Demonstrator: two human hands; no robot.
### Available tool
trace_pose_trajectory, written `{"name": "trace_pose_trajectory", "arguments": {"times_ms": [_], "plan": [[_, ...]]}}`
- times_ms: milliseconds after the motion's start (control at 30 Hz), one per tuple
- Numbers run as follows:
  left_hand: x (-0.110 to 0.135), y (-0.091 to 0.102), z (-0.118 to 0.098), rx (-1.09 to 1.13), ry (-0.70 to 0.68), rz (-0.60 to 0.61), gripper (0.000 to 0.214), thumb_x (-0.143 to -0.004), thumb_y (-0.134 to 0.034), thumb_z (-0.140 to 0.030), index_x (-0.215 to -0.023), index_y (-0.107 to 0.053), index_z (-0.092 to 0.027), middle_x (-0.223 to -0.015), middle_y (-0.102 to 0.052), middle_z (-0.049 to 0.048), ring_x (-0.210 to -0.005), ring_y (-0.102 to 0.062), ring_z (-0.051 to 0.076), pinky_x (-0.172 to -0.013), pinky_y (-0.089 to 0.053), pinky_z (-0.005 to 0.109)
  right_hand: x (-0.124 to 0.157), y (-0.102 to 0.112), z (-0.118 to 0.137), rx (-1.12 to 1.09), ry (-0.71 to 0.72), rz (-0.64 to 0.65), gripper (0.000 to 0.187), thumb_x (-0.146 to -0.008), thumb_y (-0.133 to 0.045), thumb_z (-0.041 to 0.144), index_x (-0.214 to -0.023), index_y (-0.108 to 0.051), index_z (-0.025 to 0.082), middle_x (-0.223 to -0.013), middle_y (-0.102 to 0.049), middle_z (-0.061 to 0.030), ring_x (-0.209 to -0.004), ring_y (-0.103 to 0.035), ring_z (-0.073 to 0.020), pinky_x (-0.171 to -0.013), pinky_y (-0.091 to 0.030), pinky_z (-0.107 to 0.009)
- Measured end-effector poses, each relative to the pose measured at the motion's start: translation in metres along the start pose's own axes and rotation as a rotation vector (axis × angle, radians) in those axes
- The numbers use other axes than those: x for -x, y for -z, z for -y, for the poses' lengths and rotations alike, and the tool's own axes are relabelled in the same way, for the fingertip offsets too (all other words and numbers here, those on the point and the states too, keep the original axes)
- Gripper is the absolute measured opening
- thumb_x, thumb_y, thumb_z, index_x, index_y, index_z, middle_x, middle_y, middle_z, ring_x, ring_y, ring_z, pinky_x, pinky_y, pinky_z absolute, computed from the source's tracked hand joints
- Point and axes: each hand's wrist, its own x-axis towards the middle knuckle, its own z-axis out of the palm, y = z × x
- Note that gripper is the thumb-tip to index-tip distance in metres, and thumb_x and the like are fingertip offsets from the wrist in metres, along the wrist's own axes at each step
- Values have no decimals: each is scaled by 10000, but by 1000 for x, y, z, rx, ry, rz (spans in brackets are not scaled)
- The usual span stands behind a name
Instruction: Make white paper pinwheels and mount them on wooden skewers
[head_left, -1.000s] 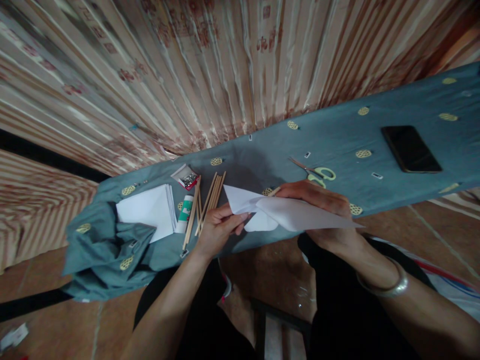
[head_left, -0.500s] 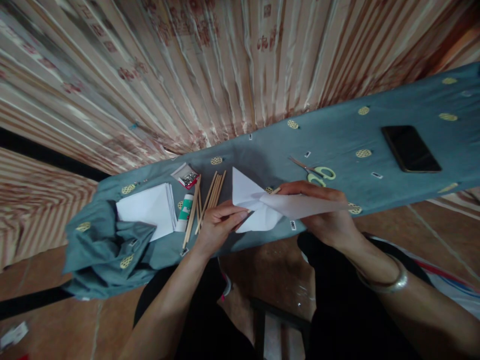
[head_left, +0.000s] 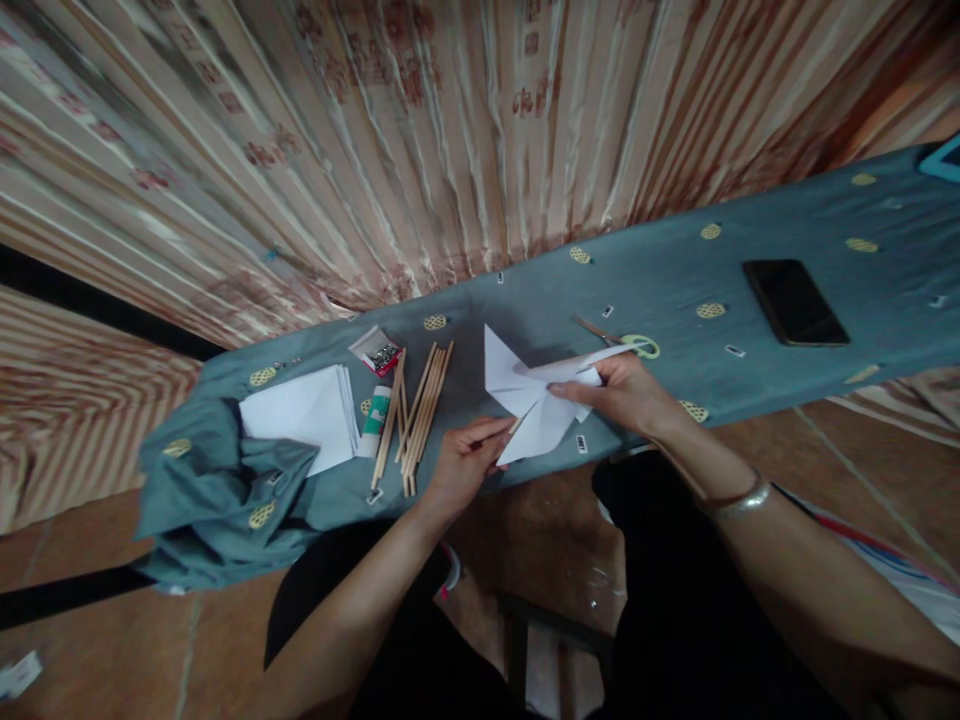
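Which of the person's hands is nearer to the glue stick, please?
Left. The left hand is to the right of the glue stick, with wooden sticks between them; the right hand is farther to the right, holding the folded white paper.

A long, narrow table point(head_left: 645, 275) wears a blue-green cloth point(head_left: 517, 300) dotted with yellow pineapples, bunched up at the left end. There a stack of white paper point(head_left: 304, 412) lies flat, a fold of the cloth over its near edge. Just beside it is a white-and-green tube point(head_left: 376, 420), then wooden sticks point(head_left: 427, 410) in two loose groups. A small packet point(head_left: 375, 350) of metal bits lies beyond the tube. Further right rest green-handled scissors point(head_left: 651, 350), partly hidden, and a dark phone point(head_left: 796, 302); a blue-edged object point(head_left: 941, 160) shows at the far right.
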Motion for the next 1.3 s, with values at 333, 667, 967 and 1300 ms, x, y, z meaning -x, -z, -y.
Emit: {"name": "trace_pose_trajectory", "arguments": {"times_ms": [333,667,967,1300], "plan": [[11,-20,6,250,48,-45,379,-612,-813,-337,-922,-793,-120,-487,-580,-10,-413,-399,46,-444,-261,201,-13,1,0,-6,-36,26,400,-547,-861,458,-802,-762,166,-775,-765,-56,-606,-644,-157,-574,-537,-285],[40,-40,20,495,218,-253,274,-575,-806,-158,-845,-791,-115,-489,-603,-10,-429,-455,45,-454,-308,177,-32,-10,11,344,-176,295,378,-554,-835,442,-759,-709,150,-780,-733,-42,-678,-627,-169,-632,-498,-270],[64,-46,31,714,264,-331,186,-662,-736,-85,-842,-776,-108,-533,-613,-4,-431,-466,33,-440,-317,154,-50,-34,30,827,-84,535,292,-649,-775,379,-798,-750,130,-835,-734,-50,-794,-639,-210,-672,-483,-259],[66,-41,47,773,345,-410,186,-662,-728,0,-821,-749,-94,-710,-705,49,-502,-557,54,-471,-382,161,-55,-50,29,1031,-64,580,303,-653,-775,336,-894,-768,153,-921,-756,-60,-845,-659,-238,-732,-483,-278]]}}
